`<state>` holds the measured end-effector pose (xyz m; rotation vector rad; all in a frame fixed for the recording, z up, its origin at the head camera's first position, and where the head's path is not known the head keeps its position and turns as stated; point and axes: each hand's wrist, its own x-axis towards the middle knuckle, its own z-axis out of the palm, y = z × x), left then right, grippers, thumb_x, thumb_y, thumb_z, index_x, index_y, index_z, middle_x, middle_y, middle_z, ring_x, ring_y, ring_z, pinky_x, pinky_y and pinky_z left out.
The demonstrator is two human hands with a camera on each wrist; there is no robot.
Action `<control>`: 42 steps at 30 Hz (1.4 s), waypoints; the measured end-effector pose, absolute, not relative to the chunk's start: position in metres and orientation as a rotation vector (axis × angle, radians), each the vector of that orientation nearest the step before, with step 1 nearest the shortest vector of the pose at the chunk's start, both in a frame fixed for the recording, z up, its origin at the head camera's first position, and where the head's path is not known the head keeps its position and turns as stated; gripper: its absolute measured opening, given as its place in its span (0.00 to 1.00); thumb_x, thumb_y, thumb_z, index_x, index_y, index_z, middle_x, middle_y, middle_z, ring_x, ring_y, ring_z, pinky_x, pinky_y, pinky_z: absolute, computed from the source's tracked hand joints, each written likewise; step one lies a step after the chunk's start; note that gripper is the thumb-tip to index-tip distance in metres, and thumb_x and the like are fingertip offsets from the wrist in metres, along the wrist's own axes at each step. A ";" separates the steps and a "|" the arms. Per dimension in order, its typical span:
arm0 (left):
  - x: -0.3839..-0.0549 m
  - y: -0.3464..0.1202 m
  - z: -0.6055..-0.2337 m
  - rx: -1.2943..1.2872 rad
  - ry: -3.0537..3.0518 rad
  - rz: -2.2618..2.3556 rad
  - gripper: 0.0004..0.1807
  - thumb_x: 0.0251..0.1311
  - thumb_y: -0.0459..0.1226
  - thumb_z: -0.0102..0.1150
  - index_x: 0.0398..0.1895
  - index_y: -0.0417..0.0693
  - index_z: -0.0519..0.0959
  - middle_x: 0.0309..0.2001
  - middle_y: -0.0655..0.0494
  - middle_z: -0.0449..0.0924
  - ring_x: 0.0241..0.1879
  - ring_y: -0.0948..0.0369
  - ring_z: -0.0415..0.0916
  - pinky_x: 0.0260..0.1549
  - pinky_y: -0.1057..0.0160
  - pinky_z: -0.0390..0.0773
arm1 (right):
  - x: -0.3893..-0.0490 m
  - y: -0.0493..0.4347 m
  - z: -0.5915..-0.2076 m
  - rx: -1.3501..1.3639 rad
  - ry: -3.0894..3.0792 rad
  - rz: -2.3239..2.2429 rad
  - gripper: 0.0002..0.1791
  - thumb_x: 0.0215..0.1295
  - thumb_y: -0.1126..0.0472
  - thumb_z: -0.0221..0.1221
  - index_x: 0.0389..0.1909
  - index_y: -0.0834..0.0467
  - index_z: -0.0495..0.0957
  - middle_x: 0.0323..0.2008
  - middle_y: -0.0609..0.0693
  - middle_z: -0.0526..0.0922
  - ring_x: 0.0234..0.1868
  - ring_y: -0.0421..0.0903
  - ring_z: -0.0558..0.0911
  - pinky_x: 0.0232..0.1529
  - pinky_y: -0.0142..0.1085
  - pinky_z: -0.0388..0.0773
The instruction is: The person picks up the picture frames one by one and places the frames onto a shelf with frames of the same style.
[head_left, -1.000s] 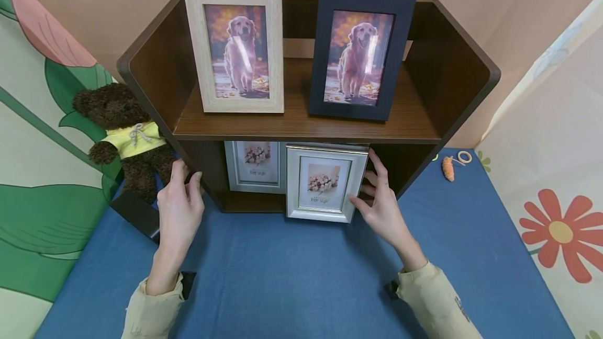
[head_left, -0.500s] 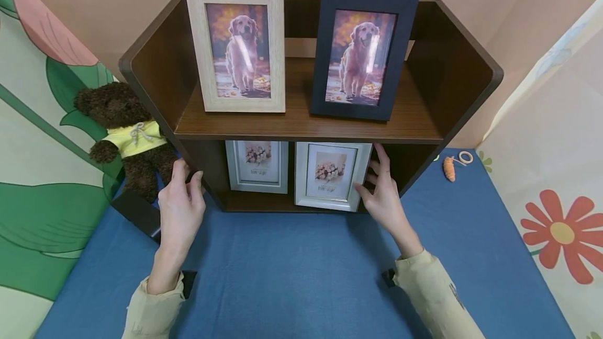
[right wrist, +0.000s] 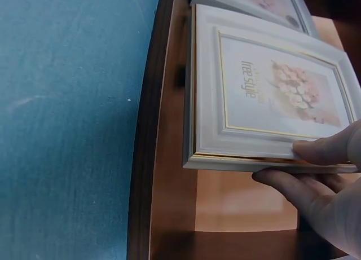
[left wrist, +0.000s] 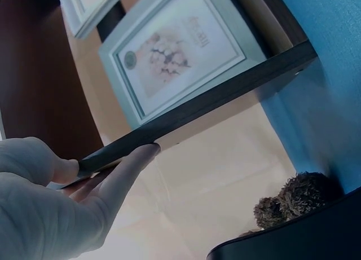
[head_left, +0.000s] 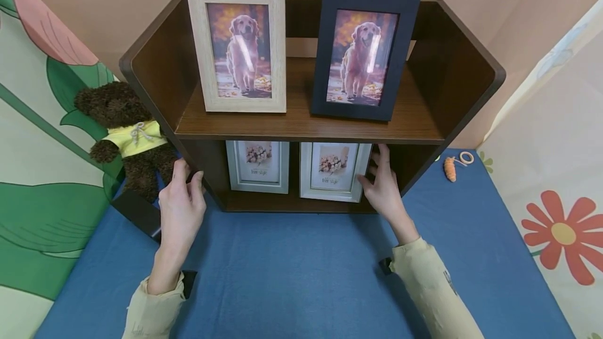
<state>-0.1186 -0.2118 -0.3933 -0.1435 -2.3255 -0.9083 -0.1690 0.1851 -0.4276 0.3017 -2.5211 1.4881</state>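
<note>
My right hand (head_left: 383, 187) pinches the right edge of a white picture frame with gold trim (right wrist: 208, 102). In the right wrist view, the thumb lies on its front and the fingers behind. This frame is inside the lower compartment of a dark brown shelf (head_left: 306, 128), right of a pale blue-grey picture frame (head_left: 284, 171). My left hand (head_left: 181, 213) grips the shelf's left side panel (left wrist: 197, 110), thumb on one face and fingers on the other, as the left wrist view shows. The upper board hides the tops of both lower frames in the head view.
On the upper board stand a cream picture frame (head_left: 198, 67) and a navy picture frame (head_left: 320, 67). A brown teddy bear (head_left: 110, 111) in a yellow top sits at the left, behind a black object (head_left: 134, 215). A small orange charm with a ring (head_left: 450, 169) lies right of the shelf.
My right hand has moved the white picture frame back into the lower compartment and a little to the right. The left hand has kept its hold on the side panel.
</note>
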 end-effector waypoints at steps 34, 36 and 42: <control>-0.116 -0.212 -0.393 -0.149 -2.332 -0.916 0.09 0.81 0.28 0.53 0.55 0.30 0.73 0.34 0.34 0.84 0.23 0.44 0.84 0.17 0.68 0.66 | -0.165 0.189 -0.443 0.317 -2.479 1.474 0.52 0.77 0.74 0.58 0.87 0.54 0.33 0.82 0.69 0.51 0.77 0.72 0.62 0.71 0.65 0.65; -0.116 -0.211 -0.394 -0.148 -2.334 -0.922 0.09 0.81 0.28 0.53 0.56 0.30 0.73 0.36 0.33 0.85 0.23 0.44 0.84 0.17 0.67 0.67 | -0.156 0.188 -0.439 0.356 -2.457 1.423 0.50 0.77 0.74 0.58 0.87 0.56 0.38 0.83 0.65 0.50 0.80 0.67 0.59 0.73 0.63 0.63; -0.116 -0.211 -0.394 -0.150 -2.343 -0.920 0.09 0.82 0.30 0.52 0.56 0.30 0.73 0.35 0.34 0.85 0.24 0.44 0.84 0.18 0.63 0.69 | -0.120 0.188 -0.416 0.526 -2.398 1.185 0.43 0.73 0.73 0.63 0.83 0.62 0.55 0.82 0.60 0.59 0.80 0.58 0.62 0.70 0.63 0.67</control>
